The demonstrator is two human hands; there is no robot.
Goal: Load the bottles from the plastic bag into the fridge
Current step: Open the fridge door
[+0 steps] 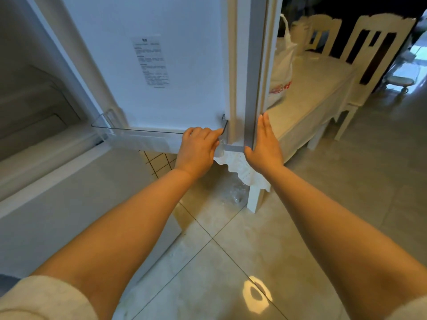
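I have the fridge door (175, 65) swung wide open in front of me. My left hand (198, 148) is curled over the right end of the clear door shelf (138, 135), with the fingers bent onto its front rim. I think I hold it there to steady the door or to feel that the shelf sits firm before anything goes in. My right hand (263, 144) is flat and open, fingers straight and pressed against the outer edge of the door. It holds nothing. A flat palm there looks like a way to keep the door from swinging shut.

The door shelf looks bare. I see no bottles in it. The inside of the fridge (34, 107) is off to my left and mostly dark, so I cannot tell what is in there.

The plastic bag (282, 65) sits on the white table (318, 88) behind the door, well apart from my hands. It is white with red print and stands up full, its handles sticking up. I cannot see the bottles through it. Two white chairs (374, 54) stand on the far side of the table.

So I judge that the loading has not begun. Next I would need to let go of the door and reach around it to the bag. The door stands between me and the bag, so it could get in my way.
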